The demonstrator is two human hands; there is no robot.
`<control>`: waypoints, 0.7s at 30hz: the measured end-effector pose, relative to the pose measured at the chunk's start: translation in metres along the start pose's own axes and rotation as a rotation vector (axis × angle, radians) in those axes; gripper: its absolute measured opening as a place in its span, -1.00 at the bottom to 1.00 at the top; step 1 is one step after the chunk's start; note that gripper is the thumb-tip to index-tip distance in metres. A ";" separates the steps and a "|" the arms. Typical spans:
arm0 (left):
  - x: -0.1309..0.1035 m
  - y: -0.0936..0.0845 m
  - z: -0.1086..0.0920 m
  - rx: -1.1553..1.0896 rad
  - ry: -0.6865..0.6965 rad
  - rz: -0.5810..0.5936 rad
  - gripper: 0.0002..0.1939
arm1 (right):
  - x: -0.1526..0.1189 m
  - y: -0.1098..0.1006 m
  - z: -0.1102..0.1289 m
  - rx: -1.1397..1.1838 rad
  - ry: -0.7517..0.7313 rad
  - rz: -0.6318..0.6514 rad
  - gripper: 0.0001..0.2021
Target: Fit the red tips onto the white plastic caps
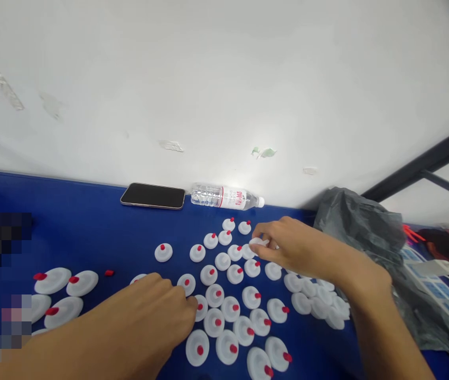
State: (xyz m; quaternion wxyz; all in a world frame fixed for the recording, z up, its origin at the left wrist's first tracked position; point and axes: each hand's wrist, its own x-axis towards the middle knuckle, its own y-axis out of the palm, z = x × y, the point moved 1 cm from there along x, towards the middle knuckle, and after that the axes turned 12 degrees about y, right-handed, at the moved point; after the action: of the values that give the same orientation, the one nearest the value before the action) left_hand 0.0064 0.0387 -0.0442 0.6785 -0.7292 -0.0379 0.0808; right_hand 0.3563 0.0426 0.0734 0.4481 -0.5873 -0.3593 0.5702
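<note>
White domed cap (258,243), red-tipped like its neighbours, in right hand (293,244).

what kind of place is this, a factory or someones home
Probably a small assembly or hand-work bench rather than a home table: a blue-covered table against a bare white wall, dozens of identical white caps with red tips laid out, and a grey plastic bag beside them.
</note>
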 end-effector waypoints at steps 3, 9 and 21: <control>0.010 -0.013 -0.001 0.023 0.018 -0.028 -0.73 | 0.000 0.000 0.001 0.001 -0.015 -0.006 -0.76; 0.029 -0.031 0.000 0.101 0.142 -0.159 -0.74 | -0.001 0.001 0.002 -0.009 -0.016 0.009 -0.79; 0.029 -0.025 -0.004 0.102 0.094 -0.186 -0.61 | -0.001 0.002 0.002 -0.019 -0.022 0.035 -0.78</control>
State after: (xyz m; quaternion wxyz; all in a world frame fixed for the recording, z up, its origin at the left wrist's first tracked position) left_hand 0.0369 0.0417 -0.0212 0.7202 -0.6901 -0.0695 -0.0151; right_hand 0.3541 0.0410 0.0723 0.4285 -0.5914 -0.3595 0.5809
